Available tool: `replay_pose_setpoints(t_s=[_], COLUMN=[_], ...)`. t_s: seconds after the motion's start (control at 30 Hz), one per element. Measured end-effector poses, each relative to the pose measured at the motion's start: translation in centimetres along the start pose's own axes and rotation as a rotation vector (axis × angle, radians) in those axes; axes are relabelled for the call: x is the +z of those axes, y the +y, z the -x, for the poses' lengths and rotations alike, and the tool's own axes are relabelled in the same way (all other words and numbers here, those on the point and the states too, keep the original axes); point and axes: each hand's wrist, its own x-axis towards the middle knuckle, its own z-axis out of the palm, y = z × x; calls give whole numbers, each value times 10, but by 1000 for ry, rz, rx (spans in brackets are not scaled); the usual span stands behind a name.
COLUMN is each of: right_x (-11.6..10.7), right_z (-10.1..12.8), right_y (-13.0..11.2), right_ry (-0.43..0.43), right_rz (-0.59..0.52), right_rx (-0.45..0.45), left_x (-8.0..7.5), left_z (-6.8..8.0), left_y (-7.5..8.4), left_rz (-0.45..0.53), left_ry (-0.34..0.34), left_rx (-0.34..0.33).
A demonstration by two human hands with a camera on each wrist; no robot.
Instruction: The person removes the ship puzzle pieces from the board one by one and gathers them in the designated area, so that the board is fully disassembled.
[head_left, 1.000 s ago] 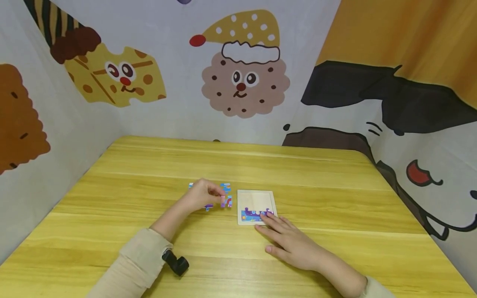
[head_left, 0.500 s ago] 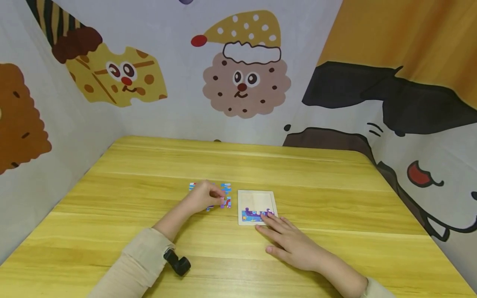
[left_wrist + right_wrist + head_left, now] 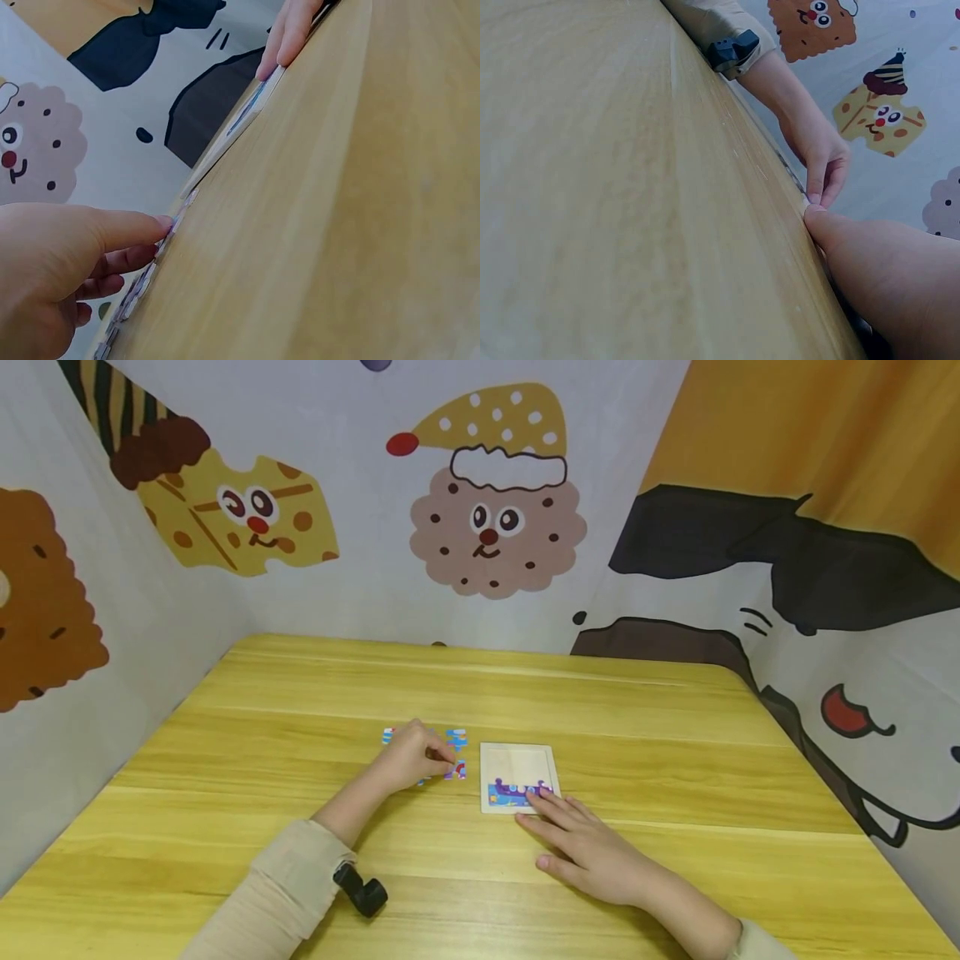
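Head view: at the near edge of the yellow wood-grain surface (image 3: 675, 760), a beige sleeve (image 3: 277, 893) with a small black wrist-mounted camera (image 3: 361, 888) leads to the left hand (image 3: 408, 756), while the right hand (image 3: 592, 852) lies flat on the wood with fingers straight and relaxed. The right fingertips (image 3: 534, 795) press on the near edge of a small square white puzzle tray (image 3: 517, 760), touching the row of blue and purple puzzle pieces (image 3: 510, 792) already seated along its near side; the rest of the tray shows bare board. Just left of the tray, the left hand curls over a scatter of loose blue, pink and purple jigsaw pieces (image 3: 456, 739) lying on the surface, its thumb and forefinger drawn together at one small pink-and-purple piece (image 3: 455, 770). It appears to be pinching that piece, though the fingers hide most of it. The left wrist view shows the forefinger (image 3: 127, 229) extended to the edge of the flat pieces, with the tray and the right fingertips beyond. The right wrist view shows the left fingers (image 3: 821, 184) pointing down at the surface. Behind the table hangs a cloth backdrop (image 3: 495, 493) printed with cartoon biscuits, a brown cookie face in a spotted yellow cap at centre.
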Motion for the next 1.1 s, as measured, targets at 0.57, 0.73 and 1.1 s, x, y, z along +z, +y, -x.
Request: replay_pose_setpoints(t_s=[0.57,0.73,1.1], right_x=[2,1,2], right_z=[0,0,0], right_y=[1,1,3], right_ry=[23,3,-11], right_rz=[8,-1,-7], right_rx=[-19,2,12], left_x=[1,5,20], left_z=[-2,-2,-2], left_y=[11,18,34], left_rz=[50,18,6], left_ry=[-2,1,-23], left_rx=[-1,39,86])
